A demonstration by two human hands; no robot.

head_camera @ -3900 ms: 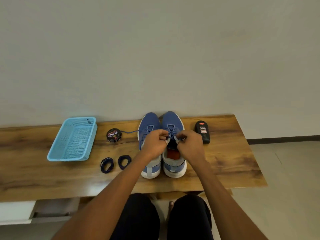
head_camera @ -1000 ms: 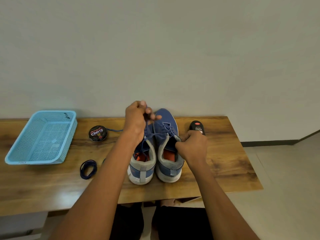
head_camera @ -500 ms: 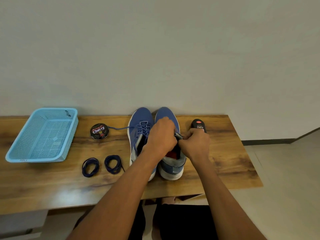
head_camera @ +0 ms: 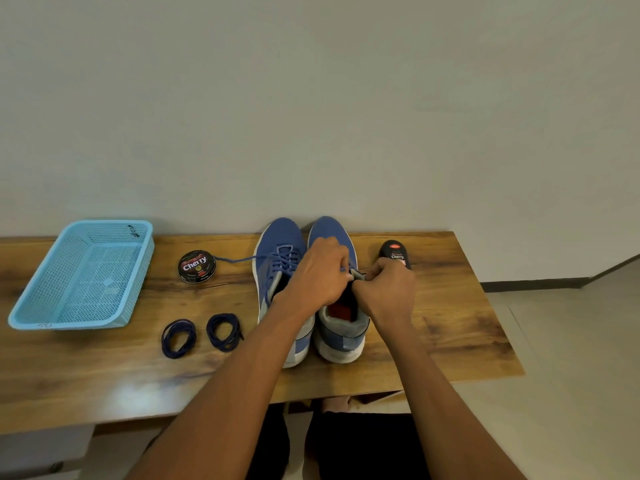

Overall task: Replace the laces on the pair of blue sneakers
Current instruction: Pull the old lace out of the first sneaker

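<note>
Your fingers [head_camera: 341,263] on the left hand [head_camera: 317,275] curl down over the lacing of the right sneaker [head_camera: 341,306] and pinch something at its throat; it looks like the blue lace, though your knuckles hide most of it. The fingers of your right hand [head_camera: 388,291] are curled too, pinching the grey tongue tab [head_camera: 358,274] of that same sneaker, so the two sets of fingertips almost touch above the open collar with its red insole.

Just to the left of your left fingers stands the left sneaker [head_camera: 277,271], toe to the wall and touching its partner; its blue lace [head_camera: 239,259] is loosened, and one end trails away leftward across the wooden table [head_camera: 450,323] to the round polish tin [head_camera: 196,266]. Nearer to you and left of your left forearm lie two coils of dark navy laces [head_camera: 202,336], side by side but not touching. Well beyond them, far left of your fingers, sits the light blue mesh basket [head_camera: 20,315].

Right behind your right knuckles a black polish bottle [head_camera: 394,252] lies on the table, partly covered by that hand. Both forearms reach in from the near edge, above your dark-clad knees.
</note>
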